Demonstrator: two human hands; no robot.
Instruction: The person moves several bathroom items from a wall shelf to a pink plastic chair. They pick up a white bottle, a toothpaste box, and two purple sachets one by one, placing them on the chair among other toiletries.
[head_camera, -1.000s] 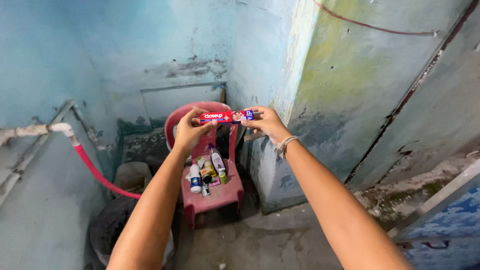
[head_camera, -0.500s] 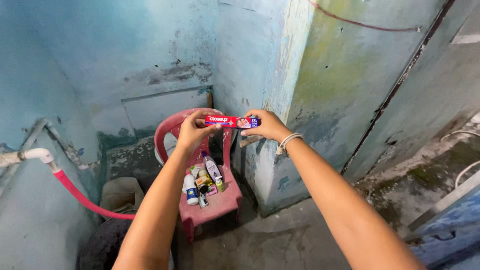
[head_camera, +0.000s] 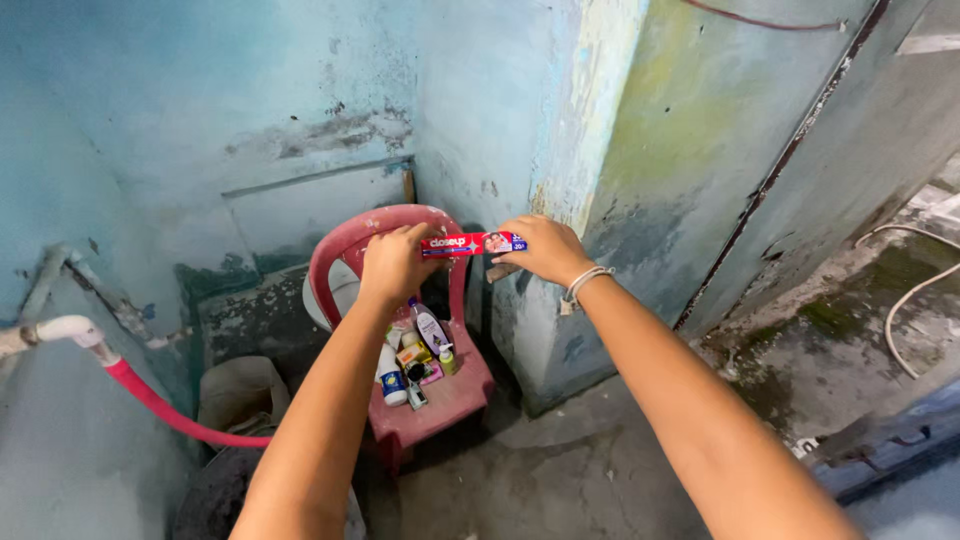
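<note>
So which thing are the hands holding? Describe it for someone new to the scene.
Find the red plastic chair in the blue-walled corner. Above it, the left hand and right hand hold a long red carton level by its ends. The bottles on the seat are upright and rounded.

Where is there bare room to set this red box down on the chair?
The chair seat is bare along its right and front edge, beside the bottles. The seat's left and back are crowded with those bottles and small packs. Both hands, left and right, hold the red box.
</note>
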